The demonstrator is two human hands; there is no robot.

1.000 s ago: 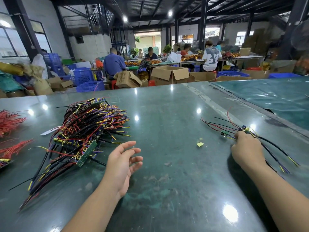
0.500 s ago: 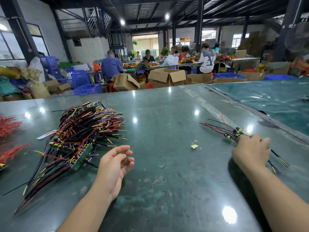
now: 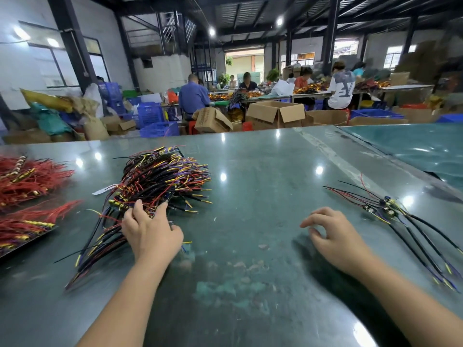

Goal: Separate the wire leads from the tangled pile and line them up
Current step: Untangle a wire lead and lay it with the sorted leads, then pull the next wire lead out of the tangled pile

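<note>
A tangled pile of black, red, yellow and purple wire leads [image 3: 160,184] lies on the green table, left of centre. My left hand [image 3: 150,231] rests on the pile's near edge, fingers spread among the wires; whether it grips any is hidden. A few separated wire leads [image 3: 390,211] with small connectors lie side by side at the right. Left of them, my right hand [image 3: 333,231] hovers over the bare table with loosely curled fingers and holds nothing.
Bundles of red wires [image 3: 27,176] lie at the table's left edge, with more red wires [image 3: 30,224] nearer. A second green table [image 3: 413,149] adjoins at the right. Behind are cardboard boxes [image 3: 275,113], blue crates and seated people at far benches.
My left hand moved from the bare table onto the tangled pile. My right hand left the separated leads and moved left; they now lie alone on the table.
</note>
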